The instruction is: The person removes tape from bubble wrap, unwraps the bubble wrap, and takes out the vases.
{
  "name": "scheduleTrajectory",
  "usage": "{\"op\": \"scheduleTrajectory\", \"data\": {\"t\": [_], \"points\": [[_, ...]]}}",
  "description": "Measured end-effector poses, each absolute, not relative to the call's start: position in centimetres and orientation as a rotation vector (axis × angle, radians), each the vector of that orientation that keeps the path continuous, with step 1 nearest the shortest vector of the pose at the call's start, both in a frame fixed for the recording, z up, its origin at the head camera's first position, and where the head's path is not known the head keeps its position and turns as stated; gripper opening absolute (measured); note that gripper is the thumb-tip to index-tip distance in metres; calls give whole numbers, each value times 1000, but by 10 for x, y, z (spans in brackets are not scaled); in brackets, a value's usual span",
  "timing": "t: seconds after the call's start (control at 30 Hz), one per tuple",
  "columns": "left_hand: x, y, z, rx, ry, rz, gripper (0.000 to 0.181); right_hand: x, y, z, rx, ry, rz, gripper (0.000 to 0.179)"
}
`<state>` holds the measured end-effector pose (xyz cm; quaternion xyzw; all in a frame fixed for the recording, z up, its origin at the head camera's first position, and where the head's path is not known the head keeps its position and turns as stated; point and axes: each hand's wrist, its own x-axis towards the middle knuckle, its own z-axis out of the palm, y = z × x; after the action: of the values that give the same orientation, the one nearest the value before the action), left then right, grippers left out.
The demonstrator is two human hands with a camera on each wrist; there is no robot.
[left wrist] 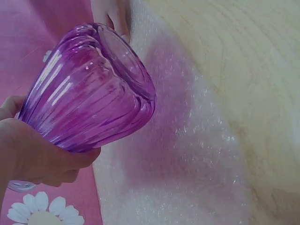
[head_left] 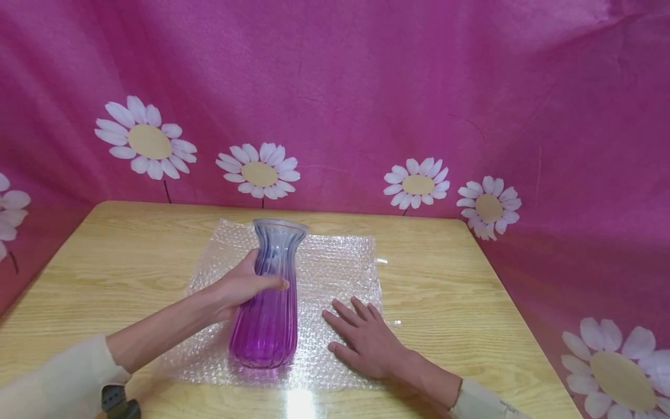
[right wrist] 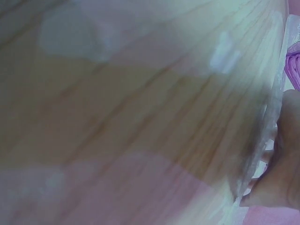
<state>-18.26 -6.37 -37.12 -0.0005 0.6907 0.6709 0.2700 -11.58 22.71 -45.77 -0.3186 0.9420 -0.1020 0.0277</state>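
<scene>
My left hand grips a ribbed glass vase around its middle, thumb across the front. Clear at its flared mouth, the glass deepens to purple at the base. The left wrist view shows the underside of the vase tipped toward that camera, apart from the sheet and casting a purple tint on it. Beneath lies a sheet of clear bubble wrap. On the right part of this sheet, my right hand rests palm down with fingers spread. Only part of the right hand shows in the right wrist view.
The light wooden table extends around the bubble wrap on all sides. Two small shiny bits lie to the right of the sheet. A pink cloth with printed daisies hangs behind the table and along its sides.
</scene>
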Motion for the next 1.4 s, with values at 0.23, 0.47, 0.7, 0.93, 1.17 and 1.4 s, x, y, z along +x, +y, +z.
{"op": "scheduleTrajectory", "data": {"t": [0.23,0.47,0.7,0.93,1.17,1.4], "points": [[-174,-65,-369,68,1963,1769,90,-116,227,-457,-989,2910,-308,60],[-164,-69,-365,103,2003,1758,84,-115,228,-457,-993,2907,-320,60],[-158,-72,-363,139,2034,1776,85,-116,227,-459,-993,2922,-308,60],[-154,-74,-363,106,2005,1824,93,-117,227,-459,-985,2914,-304,61],[-150,-80,-361,65,1921,1904,93,-119,227,-457,-987,2901,-313,60],[-152,-89,-360,62,1963,1911,95,-116,227,-459,-977,2889,-309,60]]}}
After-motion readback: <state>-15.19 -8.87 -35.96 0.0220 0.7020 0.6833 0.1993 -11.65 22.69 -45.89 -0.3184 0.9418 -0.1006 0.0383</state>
